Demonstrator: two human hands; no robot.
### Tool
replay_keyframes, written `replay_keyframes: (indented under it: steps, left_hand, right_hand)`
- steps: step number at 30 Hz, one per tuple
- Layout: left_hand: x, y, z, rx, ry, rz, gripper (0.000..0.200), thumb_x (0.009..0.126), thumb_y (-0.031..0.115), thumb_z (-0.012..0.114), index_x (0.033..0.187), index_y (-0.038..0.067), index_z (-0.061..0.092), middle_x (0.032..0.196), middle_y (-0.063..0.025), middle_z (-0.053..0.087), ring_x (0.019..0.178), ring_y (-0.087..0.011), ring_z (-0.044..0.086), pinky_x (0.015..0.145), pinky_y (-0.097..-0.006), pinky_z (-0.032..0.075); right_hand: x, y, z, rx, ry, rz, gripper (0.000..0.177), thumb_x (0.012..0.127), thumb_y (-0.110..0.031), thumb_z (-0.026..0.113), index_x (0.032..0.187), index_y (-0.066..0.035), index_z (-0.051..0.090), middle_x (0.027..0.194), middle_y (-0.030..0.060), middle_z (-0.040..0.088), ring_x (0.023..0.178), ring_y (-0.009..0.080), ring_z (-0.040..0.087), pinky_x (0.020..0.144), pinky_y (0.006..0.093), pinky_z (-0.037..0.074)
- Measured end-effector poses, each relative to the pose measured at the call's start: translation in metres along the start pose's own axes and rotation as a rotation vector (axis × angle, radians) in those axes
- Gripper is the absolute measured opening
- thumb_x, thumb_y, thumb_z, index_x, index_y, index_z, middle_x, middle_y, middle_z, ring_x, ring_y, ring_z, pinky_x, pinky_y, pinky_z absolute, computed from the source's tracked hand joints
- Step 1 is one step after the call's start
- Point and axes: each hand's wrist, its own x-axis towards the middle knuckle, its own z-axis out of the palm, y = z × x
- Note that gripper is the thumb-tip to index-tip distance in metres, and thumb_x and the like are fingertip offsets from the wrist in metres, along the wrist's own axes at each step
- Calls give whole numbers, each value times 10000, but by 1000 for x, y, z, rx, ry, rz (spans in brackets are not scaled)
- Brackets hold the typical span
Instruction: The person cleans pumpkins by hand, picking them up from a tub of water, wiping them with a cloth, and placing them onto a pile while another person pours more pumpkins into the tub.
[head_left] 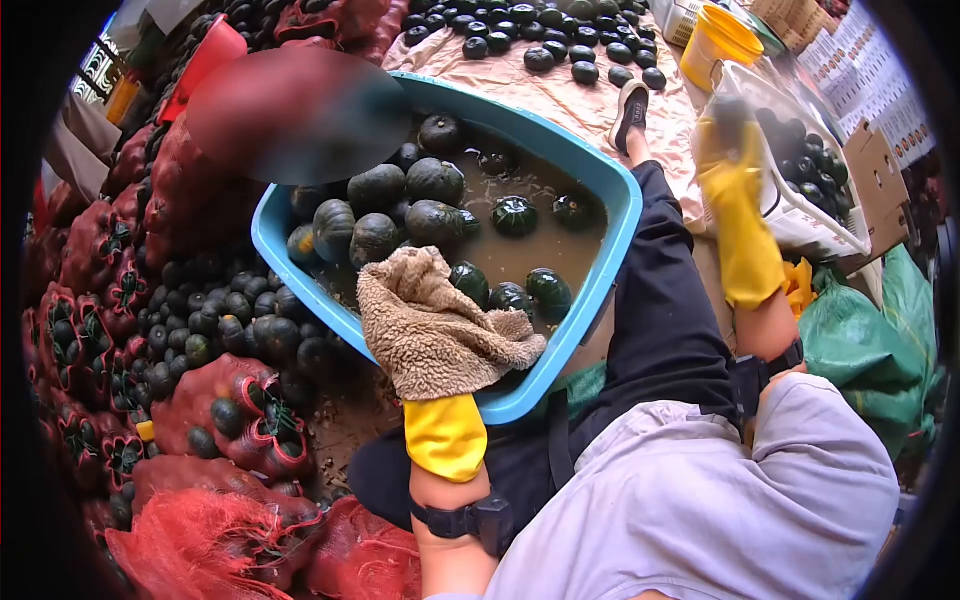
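My left hand, in a yellow rubber glove (445, 435), holds a brown fleecy cloth (430, 320) over the near side of a blue tub (620, 215). The cloth hides its fingers. Murky water fills the tub, with several dark green pumpkins (515, 215) wet in it and others (375, 185) heaped at the left. Out to the right, my gloved right hand (738, 190) is blurred beside a white crate (835, 225). A dark round shape, apparently a small pumpkin (729, 110), shows at its fingertips. Inside the crate lie several more pumpkins (815, 165).
Red mesh sacks (215, 410) and loose pumpkins (230, 315) crowd the left. Many pumpkins (540, 58) lie on a pale sheet (440, 52) at the back. A yellow bucket (722, 45) stands behind the crate; a green sack (865, 340) lies at right. My leg (665, 300) stretches beside the tub.
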Motion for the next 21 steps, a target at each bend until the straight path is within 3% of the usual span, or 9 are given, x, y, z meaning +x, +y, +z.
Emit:
replay_keyframes:
  steps: [2, 4, 7, 10, 13, 15, 16, 18, 21]
  left_hand:
    - [4, -6, -3, 6, 9, 5, 400, 1023, 344, 479, 1334, 111, 572, 1351, -54, 605, 1275, -219, 523, 1108, -363, 376]
    - [7, -12, -4, 17, -16, 32, 433, 1041, 366, 436, 1379, 117, 545, 1408, -52, 576, 1332, -211, 482, 1144, -361, 337]
    - [15, -19, -4, 46, -94, 63, 484, 1068, 398, 371, 1445, 127, 505, 1492, -49, 533, 1417, -200, 422, 1199, -360, 278]
    - [24, -25, -15, 84, -193, 83, 534, 1095, 431, 307, 1512, 136, 466, 1577, -46, 491, 1503, -189, 361, 1253, -358, 219]
    - [36, -29, -33, 189, -472, 226, 585, 1122, 463, 242, 1578, 146, 426, 1662, -42, 448, 1588, -177, 301, 1308, -356, 160]
    - [20, -14, -11, 21, -99, -59, 572, 1134, 441, 218, 1564, 117, 409, 1641, -70, 458, 1573, -200, 320, 1310, -354, 170]
    - [18, -9, -1, -77, 91, -194, 565, 1140, 429, 206, 1557, 102, 400, 1631, -83, 463, 1566, -211, 330, 1312, -353, 174]
    - [30, -17, -16, -142, 57, -213, 545, 1114, 438, 308, 1524, 120, 476, 1629, -83, 473, 1567, -192, 330, 1292, -340, 209]
    - [22, -7, -2, 812, -78, 245, 435, 1023, 364, 498, 1376, 117, 561, 1449, -92, 565, 1419, -236, 452, 1178, -365, 347]
  right_hand:
    - [-6, -21, 17, -255, -131, 43, 572, 1000, -470, 673, 1452, -129, 583, 1183, 91, 724, 1044, 259, 710, 870, 374, 581]
    - [-22, -11, 44, -804, -397, 230, 659, 970, -560, 664, 1483, -155, 579, 1237, 116, 722, 1099, 285, 705, 930, 406, 571]
    - [-49, 76, 66, -1644, -972, 486, 790, 923, -694, 651, 1530, -193, 571, 1319, 153, 720, 1182, 324, 698, 1020, 452, 557]
    - [-65, 158, 77, -2067, -1081, 764, 819, 813, -568, 815, 1517, -222, 580, 1351, 164, 713, 1166, 374, 706, 940, 454, 589]
    - [-45, 166, 63, -1861, -1046, 909, 883, 777, -546, 853, 1532, -205, 544, 1355, 163, 695, 1108, 363, 715, 855, 483, 595]
    - [-27, 169, 46, -1654, -946, 983, 844, 784, -494, 876, 1512, -207, 560, 1357, 125, 664, 1149, 278, 681, 910, 431, 580]
    - [-25, 159, 40, -1427, -903, 831, 716, 870, -384, 838, 1500, -175, 571, 1366, 99, 647, 1218, 233, 642, 998, 370, 539]
    - [-31, 149, 36, -626, -732, 801, 774, 925, -320, 818, 1602, -188, 466, 1410, 104, 635, 1259, 236, 630, 1010, 385, 544]
    - [-65, 99, 99, -394, -758, 818, 713, 954, -205, 782, 1589, -114, 470, 1428, 99, 617, 1303, 185, 586, 1079, 338, 489]
